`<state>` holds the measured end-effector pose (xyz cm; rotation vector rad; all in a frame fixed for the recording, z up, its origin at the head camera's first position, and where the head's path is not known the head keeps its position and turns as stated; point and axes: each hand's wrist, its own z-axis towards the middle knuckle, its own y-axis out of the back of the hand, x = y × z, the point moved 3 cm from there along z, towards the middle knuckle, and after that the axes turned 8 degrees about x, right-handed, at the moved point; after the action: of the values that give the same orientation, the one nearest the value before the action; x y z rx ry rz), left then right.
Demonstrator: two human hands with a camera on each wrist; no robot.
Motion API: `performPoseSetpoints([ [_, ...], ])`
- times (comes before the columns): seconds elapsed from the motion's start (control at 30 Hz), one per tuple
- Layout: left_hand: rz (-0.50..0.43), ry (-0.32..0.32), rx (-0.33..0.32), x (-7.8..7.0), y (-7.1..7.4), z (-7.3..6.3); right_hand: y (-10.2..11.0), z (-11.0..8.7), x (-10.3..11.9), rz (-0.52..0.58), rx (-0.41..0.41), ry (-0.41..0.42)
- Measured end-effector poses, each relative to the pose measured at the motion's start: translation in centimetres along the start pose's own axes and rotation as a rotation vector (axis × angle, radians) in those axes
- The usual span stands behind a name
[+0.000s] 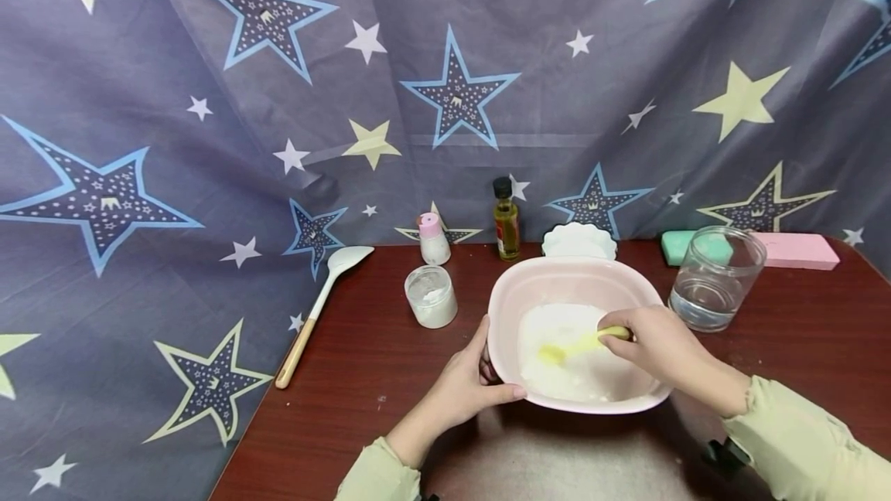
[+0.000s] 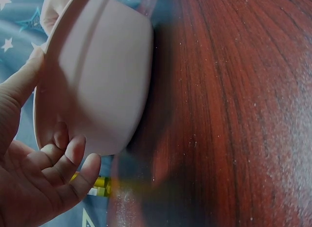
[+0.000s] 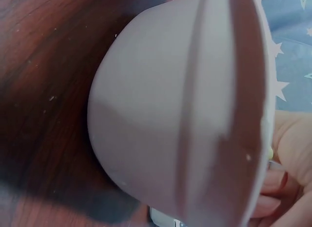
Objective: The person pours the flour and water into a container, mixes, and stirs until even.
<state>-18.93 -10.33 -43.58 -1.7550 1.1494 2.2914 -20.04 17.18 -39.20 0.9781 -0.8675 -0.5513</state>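
Observation:
A pale pink basin [image 1: 504, 308] stands on the table with a white, flour-like powder [image 1: 567, 393] in it. My left hand [image 1: 455, 385] grips its left side. In the left wrist view the thumb [image 2: 24, 78] lies at the rim, and the other fingers bend against the outer wall [image 2: 107, 85]. My right hand [image 1: 657, 346] reaches over the basin's right side and pinches the handle of a yellow spoon [image 1: 553, 354], whose head rests in the powder. In the right wrist view the basin wall [image 3: 146, 100] hides most of the spoon and part of the hand.
Behind the basin are a jar of white powder [image 1: 431, 300], a pink-capped shaker [image 1: 435, 242], an oil bottle [image 1: 507, 226] and a white scalloped dish [image 1: 579, 242]. A ladle [image 1: 316, 308] lies left. Right stand a glass of water [image 1: 706, 300], green block [image 1: 675, 246] and pink block [image 1: 797, 250].

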Motion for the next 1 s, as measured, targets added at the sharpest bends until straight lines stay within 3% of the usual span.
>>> performPoseSetpoints([
  [0.5,0.005,0.0,-0.006,0.0,0.0,-0.1,-0.6,2.0,-0.9,0.045,0.016,-0.137],
  [0.8,0.01,0.011,-0.006,0.0,0.0,0.0,0.5,1.9,-2.1,0.051,-0.032,-0.24],
  [1.0,0.027,0.016,-0.006,0.1,0.1,-0.1,1.6,1.2,-3.2,0.067,-0.02,-0.271],
])
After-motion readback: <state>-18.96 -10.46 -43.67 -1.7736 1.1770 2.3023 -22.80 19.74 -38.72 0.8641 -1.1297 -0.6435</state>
